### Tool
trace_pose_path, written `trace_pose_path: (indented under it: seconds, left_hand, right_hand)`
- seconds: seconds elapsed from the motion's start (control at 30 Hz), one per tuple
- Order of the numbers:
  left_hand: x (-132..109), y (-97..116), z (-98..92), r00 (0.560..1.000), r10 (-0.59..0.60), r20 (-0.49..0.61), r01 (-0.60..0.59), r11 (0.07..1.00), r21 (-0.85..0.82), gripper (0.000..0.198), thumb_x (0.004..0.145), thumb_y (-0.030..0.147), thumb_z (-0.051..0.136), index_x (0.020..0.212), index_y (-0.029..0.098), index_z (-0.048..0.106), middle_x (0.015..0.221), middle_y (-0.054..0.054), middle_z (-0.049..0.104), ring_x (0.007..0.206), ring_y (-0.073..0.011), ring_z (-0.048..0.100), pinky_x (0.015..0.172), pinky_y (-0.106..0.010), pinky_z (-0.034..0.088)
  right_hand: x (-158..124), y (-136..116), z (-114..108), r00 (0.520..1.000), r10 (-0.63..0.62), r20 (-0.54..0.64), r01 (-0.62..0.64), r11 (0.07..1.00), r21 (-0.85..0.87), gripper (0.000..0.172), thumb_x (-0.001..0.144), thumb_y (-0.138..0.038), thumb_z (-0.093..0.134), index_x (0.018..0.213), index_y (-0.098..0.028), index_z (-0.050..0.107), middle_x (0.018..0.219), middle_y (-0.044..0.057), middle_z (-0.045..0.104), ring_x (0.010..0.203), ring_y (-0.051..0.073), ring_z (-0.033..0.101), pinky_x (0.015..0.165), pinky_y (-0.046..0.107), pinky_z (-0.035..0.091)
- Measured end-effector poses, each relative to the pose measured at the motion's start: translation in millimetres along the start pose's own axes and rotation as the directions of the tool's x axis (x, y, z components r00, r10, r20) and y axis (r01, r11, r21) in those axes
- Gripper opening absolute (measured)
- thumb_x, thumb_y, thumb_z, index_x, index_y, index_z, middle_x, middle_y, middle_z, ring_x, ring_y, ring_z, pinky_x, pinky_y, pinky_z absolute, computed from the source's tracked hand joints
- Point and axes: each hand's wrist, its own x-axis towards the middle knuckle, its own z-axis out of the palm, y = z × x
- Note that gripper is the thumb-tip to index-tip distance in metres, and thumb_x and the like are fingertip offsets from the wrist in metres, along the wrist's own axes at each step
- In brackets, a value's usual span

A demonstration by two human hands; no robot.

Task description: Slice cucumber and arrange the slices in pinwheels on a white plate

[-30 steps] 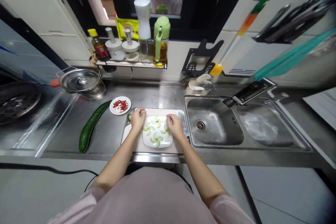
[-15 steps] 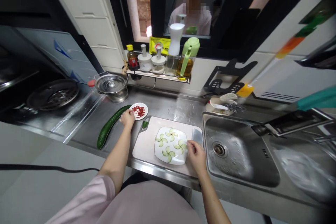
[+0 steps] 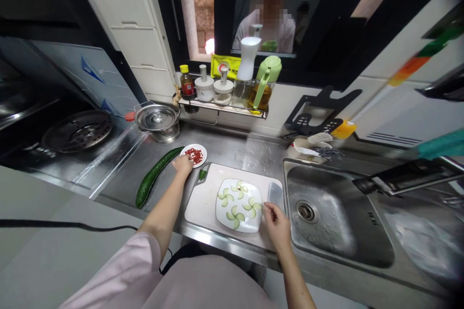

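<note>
My left hand (image 3: 183, 164) reaches out to a small round plate of chopped red chili (image 3: 195, 155), and its curled fingers grip the near rim. My right hand (image 3: 276, 224) rests at the right edge of a square white plate (image 3: 222, 212). Its fingertips are pinched together, and I cannot see what, if anything, is in them. The square plate carries cucumber slices (image 3: 239, 203) arranged in pinwheels and sits on a white cutting board (image 3: 201, 203). A cleaver blade (image 3: 275, 193) lies on the board just beyond my right hand.
A whole cucumber (image 3: 155, 176) lies left of the board. A lidded steel pot (image 3: 156, 119) and the stove (image 3: 78, 133) are further left. A rack of condiment bottles (image 3: 226, 89) lines the back wall. The sink (image 3: 337, 222) lies right of the board. A person's reflection shows in the window.
My left hand left the square plate and reached left to the small chili plate. My right hand drew back to the plate's right edge. My view turned left.
</note>
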Motion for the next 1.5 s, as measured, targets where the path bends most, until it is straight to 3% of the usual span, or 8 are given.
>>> trace_pose_path:
  seconds: [0.2, 0.37, 0.53, 0.67, 0.8, 1.07, 1.3, 1.5]
  left_hand:
    - [1.2, 0.7, 2.0, 1.000, -0.019, 0.012, 0.019, 1.000, -0.018, 0.020, 0.082, 0.030, 0.052, 0.086, 0.023, 0.070, 0.104, -0.011, 0.070, 0.103, -0.0295, 0.061, 0.087, -0.043, 0.039]
    - [4.1, -5.0, 3.9, 0.997, -0.072, -0.022, 0.065, 0.970, -0.236, 0.018, 0.079, 0.030, 0.052, 0.082, 0.022, 0.069, 0.095, -0.009, 0.072, 0.098, -0.0285, 0.062, 0.086, -0.040, 0.040]
    - [9.9, -11.6, 14.9, 0.987, -0.161, -0.007, 0.121, 0.768, -0.628, 0.015, 0.072, 0.025, 0.054, 0.078, 0.019, 0.066, 0.082, -0.005, 0.071, 0.085, -0.0203, 0.064, 0.077, -0.027, 0.046]
    - [11.3, -14.6, 19.5, 0.985, -0.170, 0.007, 0.120, 0.669, -0.733, 0.021, 0.070, 0.021, 0.054, 0.087, 0.015, 0.066, 0.088, -0.006, 0.072, 0.081, -0.0162, 0.065, 0.071, -0.024, 0.049]
    - [10.3, -16.1, 18.6, 0.989, -0.148, 0.022, 0.101, 0.551, -0.828, 0.023, 0.068, 0.016, 0.058, 0.088, 0.014, 0.068, 0.096, -0.009, 0.072, 0.083, -0.0149, 0.066, 0.076, -0.025, 0.051]
    - [9.2, -13.5, 16.0, 0.985, -0.161, 0.057, 0.120, 0.417, -0.901, 0.010, 0.072, 0.016, 0.060, 0.079, 0.013, 0.067, 0.096, -0.012, 0.072, 0.084, -0.0147, 0.066, 0.082, -0.029, 0.052]
    - [7.5, -12.0, 15.3, 0.980, -0.174, 0.095, 0.162, 0.424, -0.891, 0.014, 0.073, 0.027, 0.063, 0.076, 0.013, 0.065, 0.077, -0.007, 0.070, 0.068, -0.0127, 0.062, 0.068, -0.026, 0.050]
    - [5.6, -10.8, 10.3, 0.983, -0.181, 0.035, 0.113, 0.444, -0.889, 0.021, 0.070, 0.032, 0.066, 0.079, 0.014, 0.065, 0.066, -0.003, 0.065, 0.056, -0.0100, 0.056, 0.055, -0.021, 0.045]
  right_hand:
    - [-2.9, 1.2, -3.1, 0.999, -0.010, -0.032, 0.010, 1.000, 0.004, 0.045, 0.081, -0.053, 0.046, 0.089, -0.016, 0.070, 0.079, 0.010, 0.070, 0.063, 0.019, 0.058, 0.062, 0.031, 0.048]
    - [-3.7, 1.7, -3.6, 0.999, -0.019, -0.031, 0.019, 1.000, -0.002, 0.045, 0.082, -0.053, 0.046, 0.089, -0.016, 0.070, 0.079, 0.010, 0.071, 0.063, 0.019, 0.058, 0.063, 0.032, 0.049]
    - [-5.2, -1.3, -3.3, 0.999, -0.029, -0.016, 0.029, 1.000, -0.011, 0.045, 0.083, -0.054, 0.045, 0.089, -0.017, 0.070, 0.080, 0.010, 0.071, 0.066, 0.020, 0.060, 0.065, 0.031, 0.049]
    - [-6.7, -1.0, -3.2, 0.999, -0.037, -0.012, 0.037, 0.999, -0.010, 0.044, 0.083, -0.054, 0.045, 0.088, -0.018, 0.070, 0.080, 0.010, 0.071, 0.068, 0.021, 0.061, 0.066, 0.033, 0.049]
    - [-8.1, 1.0, -3.5, 0.999, -0.033, 0.001, 0.033, 0.999, -0.004, 0.043, 0.083, -0.053, 0.046, 0.089, -0.018, 0.069, 0.081, 0.010, 0.071, 0.070, 0.021, 0.061, 0.067, 0.033, 0.049]
    - [-11.4, -0.2, -3.6, 0.999, -0.026, 0.019, 0.026, 1.000, -0.016, 0.042, 0.083, -0.053, 0.045, 0.089, -0.018, 0.069, 0.081, 0.009, 0.071, 0.070, 0.021, 0.061, 0.066, 0.033, 0.048]
    - [-13.6, 1.1, -5.3, 0.999, -0.034, 0.031, 0.035, 0.999, -0.020, 0.042, 0.083, -0.052, 0.045, 0.089, -0.018, 0.069, 0.084, 0.010, 0.071, 0.071, 0.021, 0.061, 0.067, 0.033, 0.048]
    - [-14.4, 3.7, -6.1, 0.999, -0.044, 0.025, 0.045, 0.998, -0.032, 0.040, 0.083, -0.051, 0.045, 0.088, -0.019, 0.069, 0.086, 0.010, 0.072, 0.070, 0.021, 0.061, 0.068, 0.033, 0.048]
